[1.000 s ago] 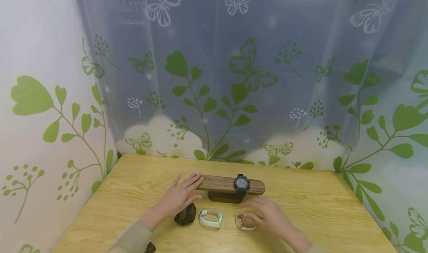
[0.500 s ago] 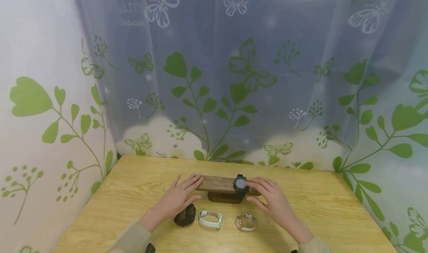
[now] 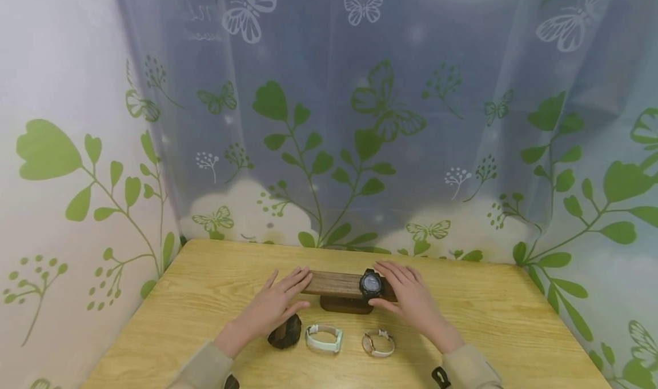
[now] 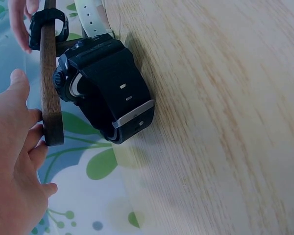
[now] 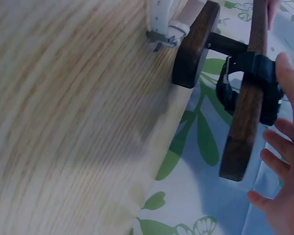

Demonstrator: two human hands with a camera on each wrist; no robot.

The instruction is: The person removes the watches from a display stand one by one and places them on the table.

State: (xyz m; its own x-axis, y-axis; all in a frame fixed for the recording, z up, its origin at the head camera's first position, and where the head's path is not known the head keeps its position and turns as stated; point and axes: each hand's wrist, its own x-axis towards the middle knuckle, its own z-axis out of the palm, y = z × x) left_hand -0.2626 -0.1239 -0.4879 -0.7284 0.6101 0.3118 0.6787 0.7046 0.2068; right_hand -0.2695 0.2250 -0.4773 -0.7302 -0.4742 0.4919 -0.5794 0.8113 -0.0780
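A wooden watch stand [image 3: 334, 283] stands toward the table's back, and a black watch [image 3: 371, 284] is looped round the right part of its bar. My left hand [image 3: 269, 303] rests straight fingers on the bar's left end. My right hand [image 3: 417, 306] is over the right end, its fingers and thumb spread beside the black watch. In the right wrist view the thumb [image 5: 289, 78] lies close against that watch; whether it touches cannot be told. No fingers curl round it there.
In front of the stand sit a second black watch [image 3: 292, 331], a mint-green watch [image 3: 324, 346] and a watch with a white strap [image 3: 380, 353]. The wooden table [image 3: 493, 315] is bordered by a patterned curtain [image 3: 329, 149] at the back and sides.
My right hand has moved up and away from the white-strapped watch to the stand's right end, beside the black watch. My left hand has stayed on the bar.
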